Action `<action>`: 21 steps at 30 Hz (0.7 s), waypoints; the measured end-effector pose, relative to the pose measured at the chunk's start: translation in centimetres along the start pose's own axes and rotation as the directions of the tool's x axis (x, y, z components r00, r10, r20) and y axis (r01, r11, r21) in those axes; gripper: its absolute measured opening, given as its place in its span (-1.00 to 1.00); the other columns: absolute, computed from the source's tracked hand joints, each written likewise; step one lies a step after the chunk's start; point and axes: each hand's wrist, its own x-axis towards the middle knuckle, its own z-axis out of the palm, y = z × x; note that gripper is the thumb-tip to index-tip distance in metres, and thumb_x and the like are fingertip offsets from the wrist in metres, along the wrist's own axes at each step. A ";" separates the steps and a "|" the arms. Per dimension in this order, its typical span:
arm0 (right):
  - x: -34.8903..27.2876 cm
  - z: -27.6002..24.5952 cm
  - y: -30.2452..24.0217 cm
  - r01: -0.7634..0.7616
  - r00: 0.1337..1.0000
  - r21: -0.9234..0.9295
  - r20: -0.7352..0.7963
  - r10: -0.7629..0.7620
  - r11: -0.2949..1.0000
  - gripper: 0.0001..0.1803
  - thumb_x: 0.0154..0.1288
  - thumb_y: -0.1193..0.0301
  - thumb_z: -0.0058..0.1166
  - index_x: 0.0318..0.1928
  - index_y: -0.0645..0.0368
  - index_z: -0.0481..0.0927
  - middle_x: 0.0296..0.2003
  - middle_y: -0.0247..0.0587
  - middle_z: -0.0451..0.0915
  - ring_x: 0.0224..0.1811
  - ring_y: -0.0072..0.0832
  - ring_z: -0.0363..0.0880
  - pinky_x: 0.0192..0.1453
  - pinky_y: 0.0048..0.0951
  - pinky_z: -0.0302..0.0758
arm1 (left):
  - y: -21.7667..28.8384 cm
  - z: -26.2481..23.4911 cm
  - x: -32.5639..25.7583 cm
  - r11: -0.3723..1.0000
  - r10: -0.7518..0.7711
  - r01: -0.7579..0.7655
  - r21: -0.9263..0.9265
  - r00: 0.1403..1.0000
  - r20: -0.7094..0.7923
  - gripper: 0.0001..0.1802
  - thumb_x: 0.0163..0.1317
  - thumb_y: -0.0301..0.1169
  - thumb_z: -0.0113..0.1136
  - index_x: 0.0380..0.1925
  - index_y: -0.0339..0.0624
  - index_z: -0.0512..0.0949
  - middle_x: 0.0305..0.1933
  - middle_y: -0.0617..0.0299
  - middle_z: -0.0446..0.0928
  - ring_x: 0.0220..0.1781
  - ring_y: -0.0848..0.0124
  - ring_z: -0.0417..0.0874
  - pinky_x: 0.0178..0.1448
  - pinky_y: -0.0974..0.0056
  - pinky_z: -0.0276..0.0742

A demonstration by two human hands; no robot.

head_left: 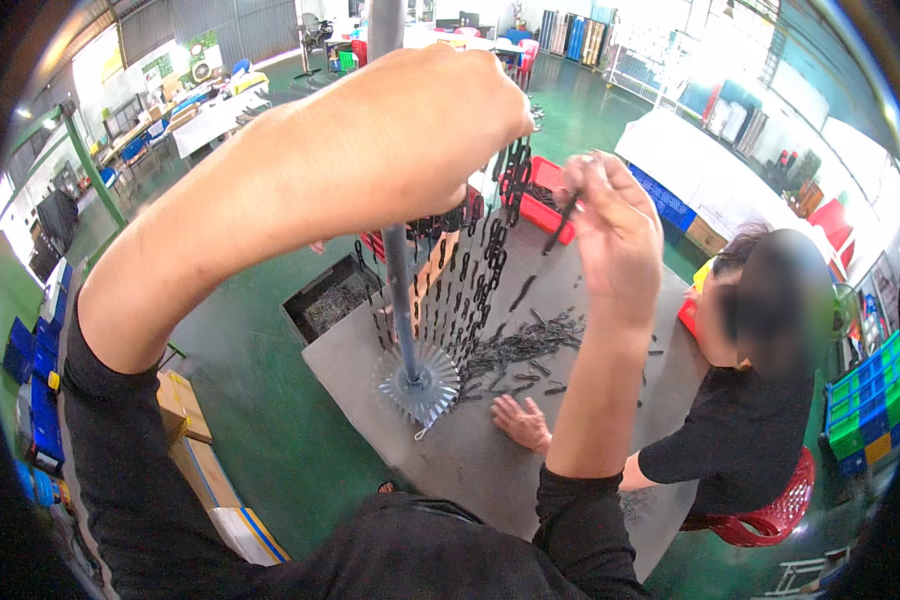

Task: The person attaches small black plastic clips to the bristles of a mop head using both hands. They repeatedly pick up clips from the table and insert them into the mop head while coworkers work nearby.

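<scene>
Between right hand (pixel 615 225) fingertips, black clip (pixel 562 222)

Head camera, looking steeply down, close over grey table (pixel 490 470).

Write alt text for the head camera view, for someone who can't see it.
Seen from above, the left hand grips a grey pole hung with small black parts, while the right hand pinches one black part beside it. The pole stands on a grey table strewn with more parts, where a seated person rests a hand.
</scene>
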 end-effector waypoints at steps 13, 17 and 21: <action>0.5 1.7 0.0 0.166 0.932 -0.838 -0.039 -0.361 0.519 -0.85 0.09 0.45 0.27 -0.34 0.26 0.65 -0.37 -0.12 0.64 -0.35 -0.34 0.60 -0.17 -0.40 0.48 | -1.4 -0.3 -1.3 0.977 -0.024 0.011 -0.212 0.998 -0.059 -0.54 0.00 -0.55 0.16 -0.01 -0.33 0.45 -0.14 -0.05 0.55 -0.06 0.03 0.58 0.06 0.09 0.50; 0.5 5.2 1.8 0.208 0.906 -0.759 -0.089 -0.414 0.617 -0.88 0.10 0.49 0.26 -0.34 0.26 0.64 -0.42 -0.18 0.62 -0.36 -0.46 0.57 -0.24 -0.47 0.42 | -0.2 -1.2 -0.5 0.987 -0.069 0.073 -0.143 0.997 0.031 -0.56 0.00 -0.52 0.17 -0.04 -0.39 0.48 -0.13 -0.09 0.55 -0.05 0.00 0.58 0.06 0.07 0.50; 0.4 5.7 2.0 0.155 0.927 -0.629 -0.173 -0.332 0.762 -0.90 0.15 0.51 0.24 -0.34 0.27 0.64 -0.44 -0.30 0.62 -0.42 -0.59 0.52 -0.27 -0.53 0.44 | 0.9 -1.0 0.4 0.992 -0.124 0.123 0.015 0.985 0.120 -0.64 0.00 -0.59 0.09 -0.13 -0.42 0.54 -0.14 -0.12 0.57 -0.09 -0.02 0.60 0.03 0.06 0.51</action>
